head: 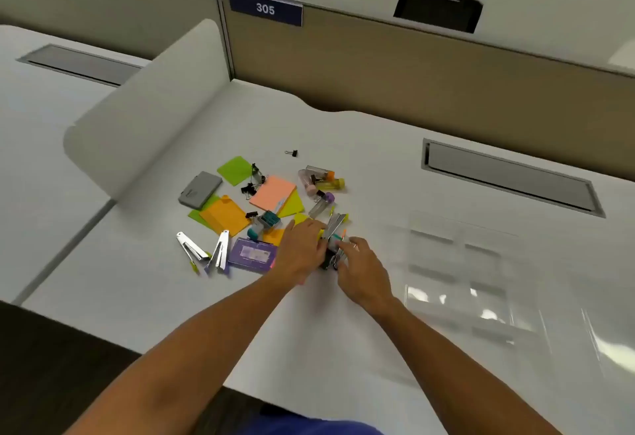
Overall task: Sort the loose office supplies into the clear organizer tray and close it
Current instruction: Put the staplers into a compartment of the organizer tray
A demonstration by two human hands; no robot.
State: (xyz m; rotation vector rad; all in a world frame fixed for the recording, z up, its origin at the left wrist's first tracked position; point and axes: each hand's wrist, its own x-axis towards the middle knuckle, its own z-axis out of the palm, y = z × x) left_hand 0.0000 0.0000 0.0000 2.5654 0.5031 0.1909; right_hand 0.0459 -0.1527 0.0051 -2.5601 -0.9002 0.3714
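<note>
Loose supplies lie in a heap on the white desk: sticky note pads in orange (pixel 225 216), pink (pixel 273 192) and green (pixel 235 170), black binder clips (pixel 252 182), a grey case (pixel 200 189), a purple box (pixel 253 254), two silver staplers (pixel 220 255) and small clear tubes (pixel 321 178). My left hand (pixel 300 250) and my right hand (pixel 360 271) meet at the heap's right edge, fingers curled round a small bundle of clips and silver pieces (pixel 332 245). The clear organizer tray (pixel 457 280) lies open to the right of my hands.
A lone binder clip (pixel 292 152) sits behind the heap. A curved white divider (pixel 147 104) stands at the left. A cable hatch (pixel 508 175) is set into the desk at the back right. A tan partition with a "305" sign (pixel 265 8) runs behind.
</note>
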